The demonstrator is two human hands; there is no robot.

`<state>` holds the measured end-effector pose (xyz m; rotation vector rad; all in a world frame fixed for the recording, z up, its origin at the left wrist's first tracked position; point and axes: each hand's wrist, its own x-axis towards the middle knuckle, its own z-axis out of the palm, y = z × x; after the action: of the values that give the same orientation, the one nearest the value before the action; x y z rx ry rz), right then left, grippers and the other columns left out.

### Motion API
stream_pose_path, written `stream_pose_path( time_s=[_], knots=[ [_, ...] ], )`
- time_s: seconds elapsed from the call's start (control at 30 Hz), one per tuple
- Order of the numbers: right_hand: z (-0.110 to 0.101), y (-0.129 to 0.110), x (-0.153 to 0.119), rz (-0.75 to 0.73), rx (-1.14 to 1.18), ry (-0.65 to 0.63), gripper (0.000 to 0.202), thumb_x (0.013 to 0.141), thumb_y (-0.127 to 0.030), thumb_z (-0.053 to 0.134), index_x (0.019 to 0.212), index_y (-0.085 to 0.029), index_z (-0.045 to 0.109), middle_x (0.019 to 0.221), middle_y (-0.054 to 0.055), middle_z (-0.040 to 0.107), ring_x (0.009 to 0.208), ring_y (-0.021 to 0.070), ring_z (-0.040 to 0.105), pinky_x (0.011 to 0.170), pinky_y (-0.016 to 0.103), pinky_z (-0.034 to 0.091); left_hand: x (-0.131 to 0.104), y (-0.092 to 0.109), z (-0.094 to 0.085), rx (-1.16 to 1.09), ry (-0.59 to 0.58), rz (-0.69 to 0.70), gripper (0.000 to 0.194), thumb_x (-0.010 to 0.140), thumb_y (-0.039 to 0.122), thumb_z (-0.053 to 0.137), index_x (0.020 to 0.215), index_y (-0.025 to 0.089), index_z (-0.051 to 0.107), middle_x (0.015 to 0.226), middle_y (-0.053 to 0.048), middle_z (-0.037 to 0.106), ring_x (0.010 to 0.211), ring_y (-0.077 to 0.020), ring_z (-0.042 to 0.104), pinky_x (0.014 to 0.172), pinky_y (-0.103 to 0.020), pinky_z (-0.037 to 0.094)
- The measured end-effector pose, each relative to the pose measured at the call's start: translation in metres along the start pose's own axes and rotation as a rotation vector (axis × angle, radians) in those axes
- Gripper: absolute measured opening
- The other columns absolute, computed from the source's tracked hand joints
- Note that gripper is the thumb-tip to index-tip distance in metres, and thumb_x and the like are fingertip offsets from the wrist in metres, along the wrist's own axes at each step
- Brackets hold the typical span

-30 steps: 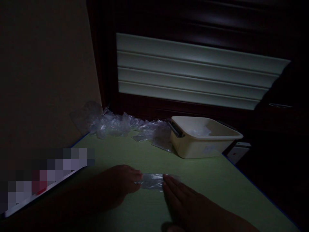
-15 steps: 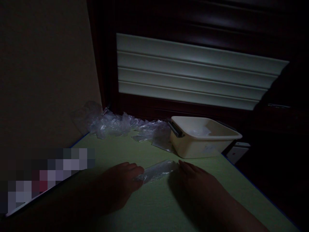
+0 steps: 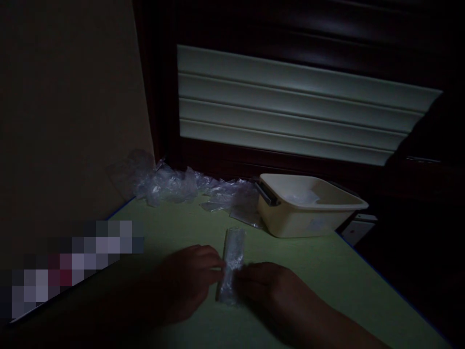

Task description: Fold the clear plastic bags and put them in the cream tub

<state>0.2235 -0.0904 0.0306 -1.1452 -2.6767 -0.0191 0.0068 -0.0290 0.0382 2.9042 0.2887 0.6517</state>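
Note:
A clear plastic bag (image 3: pixel 234 254), folded into a narrow strip, lies on the green tabletop and points away from me. My left hand (image 3: pixel 191 281) is at the strip's left edge, thumb and forefinger closed on it. From the other side, my right hand (image 3: pixel 271 286) has its fingers pressed together on the strip's right edge, slightly blurred. Dim light hides the exact grip of the fingertips. Beyond the strip, crumpled clear plastic bags (image 3: pixel 170 184) are heaped along the back of the table.
A cream plastic tub (image 3: pixel 301 220) with dark handles stands at the back right, something pale inside. Behind it rises a dark door with a pale slatted panel (image 3: pixel 283 106). A white box (image 3: pixel 359 228) shows past the table's right edge. A pixelated patch covers the left side.
The plastic strip has turned from slanting crosswise to pointing away from me. My right hand has moved left and nearer to me, closing in on the strip. The left hand stays nearly in place.

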Motion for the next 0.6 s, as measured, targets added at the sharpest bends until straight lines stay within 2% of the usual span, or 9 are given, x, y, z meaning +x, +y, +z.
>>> stream_pose_path(
  time_s=[0.13, 0.27, 0.4, 0.5, 0.6],
  knots=[
    [-0.003, 0.003, 0.0, -0.019, -0.02, 0.001, 0.016, 0.086, -0.009, 0.057, 0.098, -0.019, 0.063, 0.091, 0.002, 0.07, 0.078, 0.0162, 0.062, 0.07, 0.027, 0.046, -0.002, -0.012, 0.005, -0.015, 0.003, -0.004, 0.036, 0.072, -0.003, 0.042, 0.098, 0.016, 0.059, 0.099, -0.008, 0.063, 0.091, -0.0208, 0.056, 0.082, -0.034, 0.046],
    [-0.006, 0.001, 0.001, -0.052, -0.115, 0.008, 0.012, 0.085, -0.008, 0.059, 0.093, -0.018, 0.061, 0.086, 0.001, 0.068, 0.07, 0.0157, 0.058, 0.065, 0.029, 0.042, -0.003, -0.01, 0.008, 0.029, -0.05, -0.016, 0.03, 0.072, -0.002, 0.046, 0.094, 0.015, 0.059, 0.094, -0.008, 0.062, 0.087, -0.0224, 0.055, 0.079, -0.035, 0.045],
    [-0.004, -0.001, 0.0, -0.088, -0.152, 0.027, 0.011, 0.086, -0.01, 0.058, 0.094, -0.016, 0.06, 0.088, 0.004, 0.067, 0.072, 0.0174, 0.057, 0.067, 0.031, 0.041, -0.002, -0.007, 0.009, -0.005, -0.012, -0.022, 0.03, 0.073, -0.002, 0.045, 0.094, 0.015, 0.059, 0.093, -0.008, 0.061, 0.086, -0.0214, 0.055, 0.078, -0.034, 0.044],
    [-0.001, -0.001, 0.001, -0.036, -0.114, 0.025, 0.009, 0.085, -0.009, 0.058, 0.09, -0.016, 0.061, 0.084, 0.004, 0.068, 0.071, 0.0176, 0.057, 0.066, 0.03, 0.04, 0.001, -0.006, 0.01, -0.046, 0.05, -0.063, 0.03, 0.077, -0.001, 0.042, 0.094, 0.016, 0.059, 0.089, -0.007, 0.062, 0.084, -0.0198, 0.054, 0.076, -0.032, 0.044],
    [-0.001, -0.002, 0.003, 0.098, 0.049, 0.051, 0.011, 0.084, -0.007, 0.054, 0.084, -0.016, 0.061, 0.08, 0.005, 0.066, 0.07, 0.0169, 0.057, 0.064, 0.028, 0.041, 0.002, -0.007, 0.011, -0.08, 0.085, -0.107, 0.024, 0.08, 0.002, 0.045, 0.092, 0.015, 0.061, 0.086, -0.006, 0.061, 0.082, -0.0195, 0.054, 0.075, -0.031, 0.043]
  ],
)
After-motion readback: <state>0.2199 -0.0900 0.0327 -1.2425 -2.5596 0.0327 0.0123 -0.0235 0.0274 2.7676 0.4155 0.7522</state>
